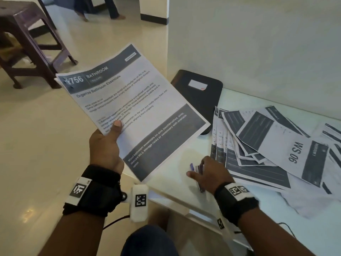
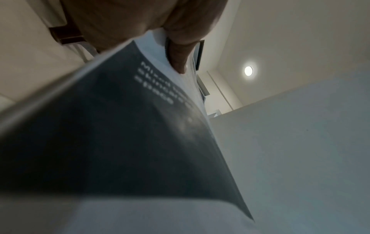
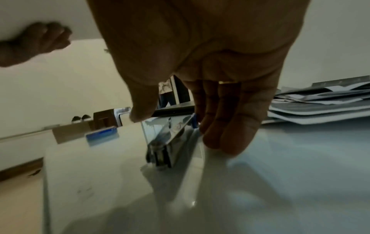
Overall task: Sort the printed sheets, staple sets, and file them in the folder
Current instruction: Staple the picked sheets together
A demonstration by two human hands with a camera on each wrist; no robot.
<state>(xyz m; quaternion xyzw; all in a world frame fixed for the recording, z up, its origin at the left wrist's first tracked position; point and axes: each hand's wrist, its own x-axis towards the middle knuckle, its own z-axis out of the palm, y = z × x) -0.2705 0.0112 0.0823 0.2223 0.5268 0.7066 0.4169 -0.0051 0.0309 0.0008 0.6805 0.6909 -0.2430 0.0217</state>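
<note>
My left hand (image 1: 114, 130) holds a set of printed sheets (image 1: 132, 108) headed "Bathroom" in the air, left of the table, with the thumb pressed on top and the fingers underneath. The left wrist view shows the same sheets (image 2: 120, 134) from below, with the thumb (image 2: 180, 55) on them. A chrome stapler (image 3: 170, 136) with a purple-blue part lies on the white table (image 1: 258, 209). My right hand (image 1: 201, 170) is over the stapler (image 1: 196, 168), straight fingers (image 3: 224, 136) down on its right side and the thumb at its left, a little apart from it.
A loose pile of printed sheets (image 1: 267, 141) is fanned out on the right of the table. A black folder (image 1: 199, 100) with a white label lies at the table's far corner, against a white wall (image 1: 239, 43). A dark plastic stool (image 1: 27, 43) stands on the floor, far left.
</note>
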